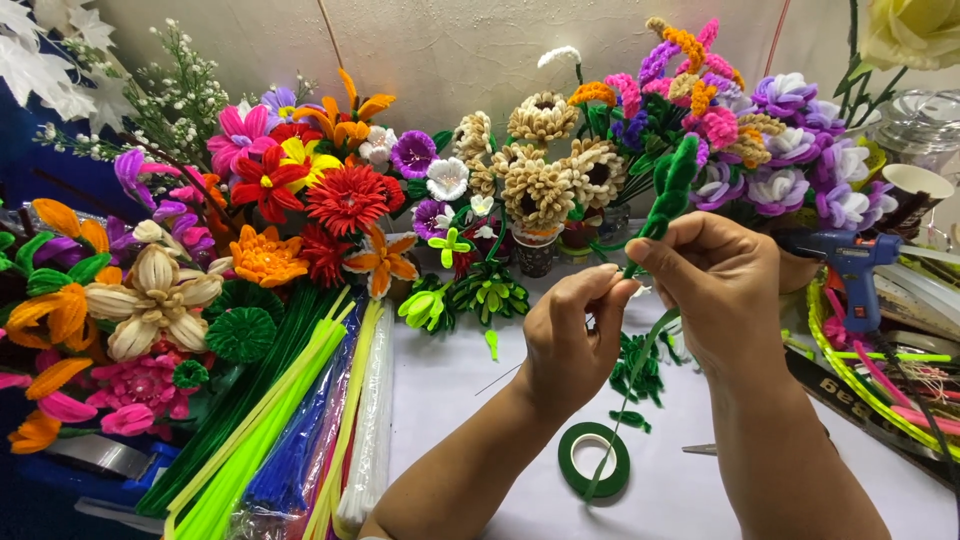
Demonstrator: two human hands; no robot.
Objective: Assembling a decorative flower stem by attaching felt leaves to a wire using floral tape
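The fingers (607,283) of the left hand (565,340) are pinched narrow on the thin stem just below a green pipe-cleaner leaf (670,190), and the right hand (715,285) closes its thumb and forefinger on the same stem from the other side, the two sets of fingertips almost touching. The one leaf stands upright above both hands, its fuzzy spiral rising in front of the bouquets. From the pinch a single strip of green floral tape (640,370) runs down to one tape roll (594,460) lying flat on the white table (470,400), just below the left wrist. Between the wrists a small heap of finished green leaves (634,372) lies on the table. To the left, several bundles of pipe cleaners (290,420) in green, yellow, blue and white lie side by side. One blue glue gun (850,265) rests to the right, just past the right hand. Many pipe-cleaner flowers (345,200), too many to count, crowd the back.
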